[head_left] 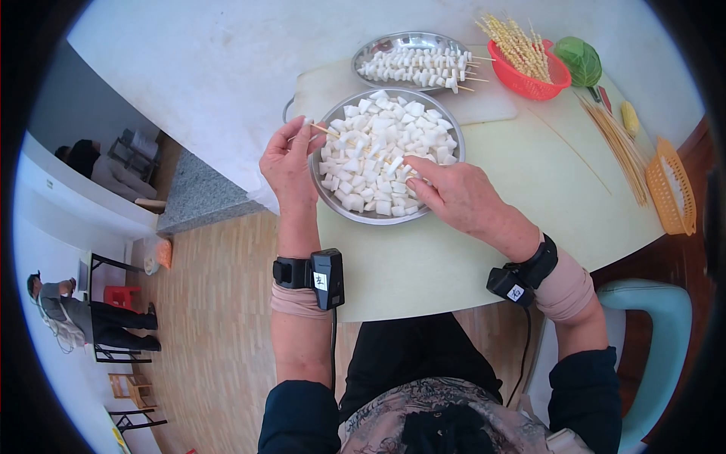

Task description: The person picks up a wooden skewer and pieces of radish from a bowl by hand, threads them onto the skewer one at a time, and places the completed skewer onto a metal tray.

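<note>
My left hand (291, 155) pinches one end of a thin wooden skewer (325, 131), with a white bit showing at its fingertips. From there the skewer slants down to the right over a round metal bowl (321, 198) heaped with white cut chunks (386, 129). My right hand (457, 193) is closed, thumb and fingers pinched on a white chunk (395, 164) near the skewer's other end. Behind the bowl, an oval metal tray (368, 50) carries several finished-looking skewers of white pieces (416, 66).
A white cutting board (488, 106) lies under the tray. To the right are a red basket (533, 89) of skewers, a cabbage (578, 60), a corn cob (629, 119), loose bamboo sticks (616, 147) and a yellow basket (669, 189). A person (91, 314) stands far left.
</note>
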Action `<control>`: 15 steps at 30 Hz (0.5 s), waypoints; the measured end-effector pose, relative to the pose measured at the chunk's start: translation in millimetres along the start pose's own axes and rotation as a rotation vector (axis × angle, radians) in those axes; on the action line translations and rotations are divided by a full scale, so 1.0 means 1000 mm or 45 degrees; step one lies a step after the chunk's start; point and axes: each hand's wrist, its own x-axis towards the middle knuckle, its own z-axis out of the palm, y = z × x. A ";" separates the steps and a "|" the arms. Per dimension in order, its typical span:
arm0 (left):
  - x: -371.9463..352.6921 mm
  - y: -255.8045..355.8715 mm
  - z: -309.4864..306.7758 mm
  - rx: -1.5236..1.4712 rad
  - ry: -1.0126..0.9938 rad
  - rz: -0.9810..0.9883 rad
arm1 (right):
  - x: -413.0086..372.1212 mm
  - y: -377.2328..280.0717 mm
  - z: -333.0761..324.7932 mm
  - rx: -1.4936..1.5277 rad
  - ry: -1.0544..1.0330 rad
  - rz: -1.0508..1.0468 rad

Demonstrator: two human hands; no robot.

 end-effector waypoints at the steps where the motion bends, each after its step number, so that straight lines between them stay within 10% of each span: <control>1: 0.000 0.000 0.000 0.000 0.001 -0.002 | 0.000 0.000 0.000 0.001 -0.004 0.006; 15: 0.000 -0.006 0.000 0.122 -0.068 0.140 | 0.000 0.000 0.000 -0.015 -0.031 0.034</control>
